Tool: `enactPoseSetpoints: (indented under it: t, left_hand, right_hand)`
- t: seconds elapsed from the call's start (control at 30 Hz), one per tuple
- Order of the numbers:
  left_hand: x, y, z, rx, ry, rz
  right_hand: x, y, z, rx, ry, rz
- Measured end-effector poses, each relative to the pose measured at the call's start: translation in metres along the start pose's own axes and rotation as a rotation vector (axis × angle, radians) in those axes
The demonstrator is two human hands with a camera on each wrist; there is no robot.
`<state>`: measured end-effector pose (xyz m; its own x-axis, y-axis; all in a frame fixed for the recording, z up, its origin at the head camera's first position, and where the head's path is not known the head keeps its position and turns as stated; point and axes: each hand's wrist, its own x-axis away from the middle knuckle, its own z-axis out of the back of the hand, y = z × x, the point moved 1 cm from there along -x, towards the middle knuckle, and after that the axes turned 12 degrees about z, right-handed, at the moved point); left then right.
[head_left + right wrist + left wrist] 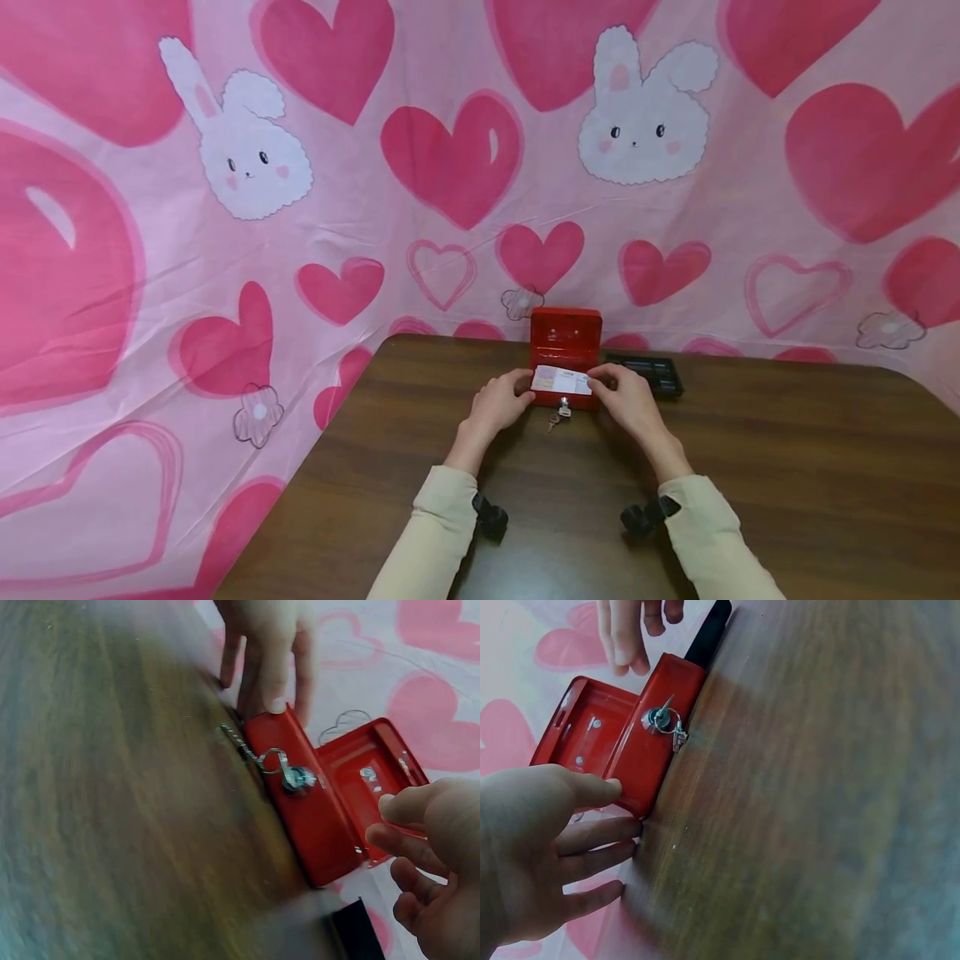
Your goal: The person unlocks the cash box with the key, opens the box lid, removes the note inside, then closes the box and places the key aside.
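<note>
A red metal box [581, 402] stands with its lid [566, 329] raised, white printed papers [558, 380] lying in its opening. Keys [554, 419] hang from the lock on its front; the left wrist view shows the lock [657, 718] closer. My left hand [497, 404] grips the box's left end, thumb on the front edge, other fingers [600, 834] along the side. At the right end, my right hand [628, 402] has its fingertips by the papers. In the right wrist view, this hand [442, 855] has loosely bent fingers over the opening, pinching nothing visible.
A black compartment tray [654, 375] lies on the brown wooden table [787, 467], just right of the box. Behind the table hangs a pink cloth [465, 50] with hearts and rabbits. Black camera straps sit on both wrists.
</note>
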<state>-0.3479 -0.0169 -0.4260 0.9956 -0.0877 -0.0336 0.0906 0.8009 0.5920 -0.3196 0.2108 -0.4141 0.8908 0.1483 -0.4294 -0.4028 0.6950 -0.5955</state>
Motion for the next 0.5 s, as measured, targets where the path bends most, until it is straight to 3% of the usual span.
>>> enactPoseSetpoints:
  t: [0.3,0.5]
  left_hand:
    - [0.001,0.001,0.002,0.018,0.003,-0.009]
    - [0.001,0.001,0.002,0.016,-0.001,-0.004]
  right_hand:
    - [-0.018,-0.006,-0.011,0.031,-0.071,0.019]
    - [-0.026,-0.007,-0.016,0.160,-0.162,0.036]
